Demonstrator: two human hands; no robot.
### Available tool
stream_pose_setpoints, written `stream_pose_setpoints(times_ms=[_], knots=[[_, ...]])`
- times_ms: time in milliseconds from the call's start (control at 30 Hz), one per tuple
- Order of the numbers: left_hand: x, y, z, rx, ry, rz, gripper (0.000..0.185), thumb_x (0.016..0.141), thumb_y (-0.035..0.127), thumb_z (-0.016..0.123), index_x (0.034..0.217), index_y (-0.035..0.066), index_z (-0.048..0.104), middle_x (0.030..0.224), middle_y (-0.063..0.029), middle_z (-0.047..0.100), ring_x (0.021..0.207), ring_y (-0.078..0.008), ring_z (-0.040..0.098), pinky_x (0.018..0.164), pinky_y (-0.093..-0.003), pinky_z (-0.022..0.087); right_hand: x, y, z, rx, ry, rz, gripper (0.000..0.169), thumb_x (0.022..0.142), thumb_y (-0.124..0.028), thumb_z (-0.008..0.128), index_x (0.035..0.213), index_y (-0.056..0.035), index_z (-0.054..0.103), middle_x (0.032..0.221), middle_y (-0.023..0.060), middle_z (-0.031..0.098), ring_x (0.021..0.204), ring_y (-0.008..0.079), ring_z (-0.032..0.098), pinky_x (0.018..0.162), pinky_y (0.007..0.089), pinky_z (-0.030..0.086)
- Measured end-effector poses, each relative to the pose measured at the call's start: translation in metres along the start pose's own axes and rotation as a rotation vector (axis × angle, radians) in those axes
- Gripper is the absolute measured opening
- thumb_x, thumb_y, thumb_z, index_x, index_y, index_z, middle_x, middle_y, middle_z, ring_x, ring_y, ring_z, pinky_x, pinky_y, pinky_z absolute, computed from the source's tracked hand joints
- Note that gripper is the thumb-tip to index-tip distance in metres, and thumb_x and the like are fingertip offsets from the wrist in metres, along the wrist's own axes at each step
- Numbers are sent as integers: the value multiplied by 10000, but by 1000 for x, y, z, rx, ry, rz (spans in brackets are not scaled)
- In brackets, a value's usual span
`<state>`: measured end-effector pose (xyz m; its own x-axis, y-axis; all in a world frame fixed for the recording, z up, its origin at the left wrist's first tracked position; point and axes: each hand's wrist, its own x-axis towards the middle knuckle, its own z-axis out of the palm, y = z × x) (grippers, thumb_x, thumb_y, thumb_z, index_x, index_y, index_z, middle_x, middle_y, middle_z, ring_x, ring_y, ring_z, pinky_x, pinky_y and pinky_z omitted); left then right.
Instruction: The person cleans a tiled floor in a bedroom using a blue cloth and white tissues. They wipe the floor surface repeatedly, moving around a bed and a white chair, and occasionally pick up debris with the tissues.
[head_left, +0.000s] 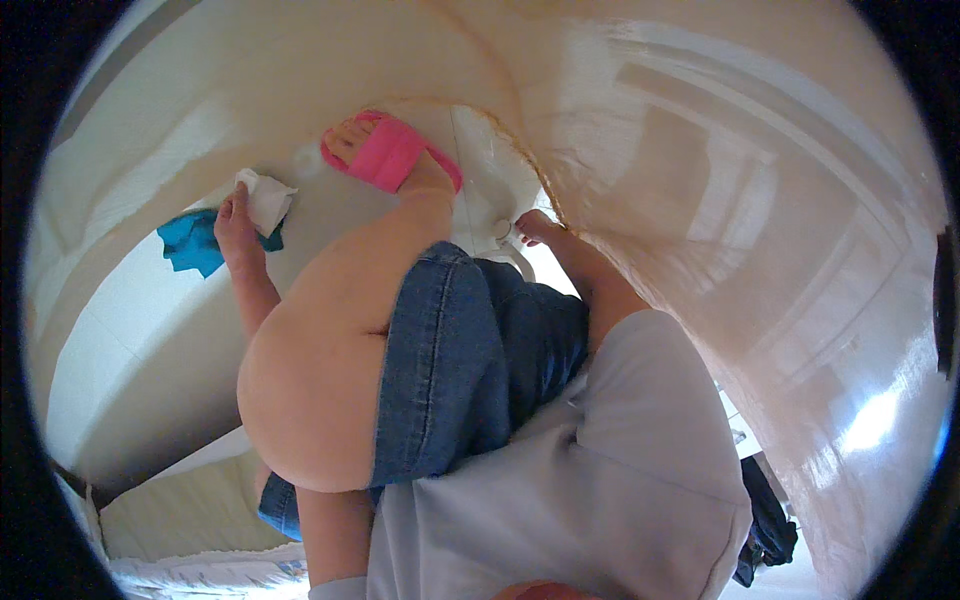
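At the left, my left hand (237, 225) pinches a folded white tissue or thin cloth (266, 201) between thumb and fingers. A teal cloth (191, 241) lies behind and below that hand; whether they touch is unclear. My right hand (538, 228) is right of centre, fingers curled, beside a white rounded piece (504, 231) on a curved white part. Whether it grips anything there cannot be told. My bent bare leg and blue denim shorts (442, 360) fill the middle, hiding part of my left arm. The foot wears a pink slide sandal (388, 152).
A translucent beige sheet or curtain (720, 172) hangs around me, its edge close to my right forearm. Pale tiled floor (112, 337) shows beneath. A cushion or mattress (195, 510) stands at the lower left. Dark fabric (769, 510) is at the lower right.
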<state>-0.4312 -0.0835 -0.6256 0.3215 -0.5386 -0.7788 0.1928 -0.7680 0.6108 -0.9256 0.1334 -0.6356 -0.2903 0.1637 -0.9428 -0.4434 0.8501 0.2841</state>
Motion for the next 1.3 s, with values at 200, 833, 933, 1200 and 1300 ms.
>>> stream_pose_setpoints(times_ms=[200,833,933,1200,1300], knots=[[11,-20,16,79,-16,26,381,871,333,609,977,-30,658,894,-75,641,787,-153,566,708,-287,451,68,62,25,139,226,-155,120,873,-62,545,941,-48,642,811,73,643,627,178,631,586,313,567],[-2,71,45,310,-126,344,372,893,342,594,1039,3,649,893,-39,630,800,-124,544,731,-257,430,5,-25,37,545,-215,-293,100,872,-110,560,947,-62,604,854,71,645,772,186,643,725,314,541],[-3,95,64,337,-197,268,320,899,300,596,1049,23,652,860,-19,615,762,-110,524,693,-239,421,37,-4,31,70,-51,-321,125,868,-117,536,912,-53,635,807,80,651,731,186,641,687,320,532],[20,74,59,231,-628,353,241,903,75,502,1105,44,628,936,-26,652,831,-96,572,718,-239,467,-77,-45,-14,255,188,-86,199,872,-161,514,971,-51,646,826,148,668,735,278,656,650,376,518],[18,32,64,375,-873,376,261,885,80,474,1095,34,623,979,-82,673,901,-180,621,771,-289,489,-109,-79,-19,233,232,-185,201,875,-172,508,970,-59,644,823,157,666,725,289,655,640,388,515]])
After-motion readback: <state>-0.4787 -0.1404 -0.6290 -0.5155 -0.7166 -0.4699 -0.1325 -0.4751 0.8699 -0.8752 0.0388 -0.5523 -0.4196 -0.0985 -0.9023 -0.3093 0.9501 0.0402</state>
